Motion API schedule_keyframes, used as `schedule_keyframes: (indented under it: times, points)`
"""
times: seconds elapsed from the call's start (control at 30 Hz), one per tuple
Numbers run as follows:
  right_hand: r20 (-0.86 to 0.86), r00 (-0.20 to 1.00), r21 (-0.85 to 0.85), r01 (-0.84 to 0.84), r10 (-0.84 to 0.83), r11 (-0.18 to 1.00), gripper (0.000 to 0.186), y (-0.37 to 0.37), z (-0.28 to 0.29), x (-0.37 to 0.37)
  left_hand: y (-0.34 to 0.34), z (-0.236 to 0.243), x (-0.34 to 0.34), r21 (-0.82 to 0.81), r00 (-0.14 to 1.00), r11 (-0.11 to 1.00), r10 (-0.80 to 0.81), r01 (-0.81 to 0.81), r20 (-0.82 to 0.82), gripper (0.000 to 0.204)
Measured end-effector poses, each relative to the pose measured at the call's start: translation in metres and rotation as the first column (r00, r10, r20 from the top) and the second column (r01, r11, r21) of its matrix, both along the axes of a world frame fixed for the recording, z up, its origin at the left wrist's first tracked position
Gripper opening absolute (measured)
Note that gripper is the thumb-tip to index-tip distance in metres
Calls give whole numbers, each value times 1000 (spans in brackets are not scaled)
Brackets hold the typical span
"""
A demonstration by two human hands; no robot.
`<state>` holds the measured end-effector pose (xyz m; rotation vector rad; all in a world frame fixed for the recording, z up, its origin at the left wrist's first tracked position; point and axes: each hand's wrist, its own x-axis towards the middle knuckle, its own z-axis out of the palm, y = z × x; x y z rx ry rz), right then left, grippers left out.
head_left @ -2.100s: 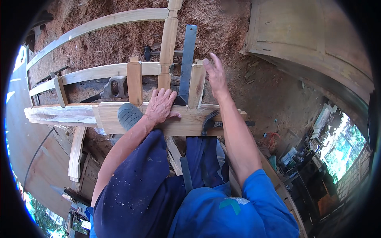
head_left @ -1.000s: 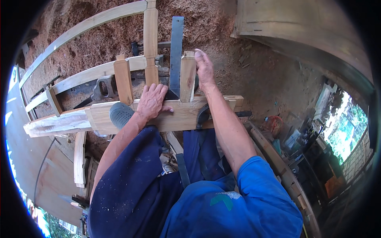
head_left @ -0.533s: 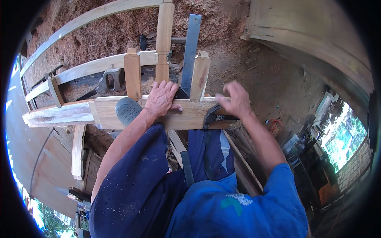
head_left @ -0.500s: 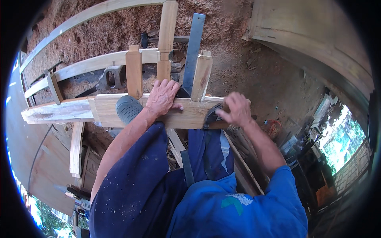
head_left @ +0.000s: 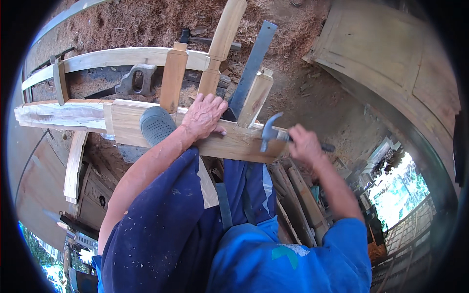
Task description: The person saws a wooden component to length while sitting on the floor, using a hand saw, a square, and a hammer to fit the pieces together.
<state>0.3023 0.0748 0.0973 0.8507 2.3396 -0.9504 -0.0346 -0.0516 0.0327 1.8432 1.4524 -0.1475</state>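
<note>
My left hand (head_left: 204, 117) is closed over the upper edge of a long wooden board (head_left: 134, 131), fingertips beside the foot of the middle wooden upright (head_left: 222, 34) and thumb on the board's face. Just right of it, a metal square (head_left: 254, 58) stands behind the board, next to a short post (head_left: 256, 95) rising from the board. My right hand (head_left: 307, 145) grips the handle of a claw hammer (head_left: 269, 130), held over the board's right end. Another short upright (head_left: 173, 78) stands left of my left hand. A grey perforated clog (head_left: 155, 127) rests against the board.
Behind lie a handsaw (head_left: 137, 83), a curved rail (head_left: 93, 59), a second hammer (head_left: 195, 39) and wood shavings (head_left: 146, 24). A large wooden cabinet (head_left: 381, 53) stands at the right. Loose planks (head_left: 305, 210) lie below right, beside my legs.
My right hand left the right post, moved down to the hammer on the board and lifted it. My left hand stays on the board. The view has tilted somewhat.
</note>
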Motion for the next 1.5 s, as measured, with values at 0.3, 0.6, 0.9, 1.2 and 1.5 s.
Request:
schedule_keyframes:
  times: [0.3,0.6,0.9,1.2,1.5]
  points:
    - [200,948,-108,273,-248,956,31,156,-54,-99,0,0,6,4,1000,1000,14,-14,-5,71]
    - [184,941,-109,308,-285,945,19,144,-68,-94,-2,1,1,-10,1000,1000,1,-1,4,74]
    - [176,966,-108,211,-190,971,26,103,-41,-81,-5,-5,3,9,1000,1000,6,-6,12,79]
    - [-68,979,83,196,-190,977,36,-104,-13,18,1,-1,9,54,999,998,-30,32,-38,78]
    - [-436,854,138,374,-283,917,27,-75,16,-65,10,7,11,2,999,999,-49,49,14,69]
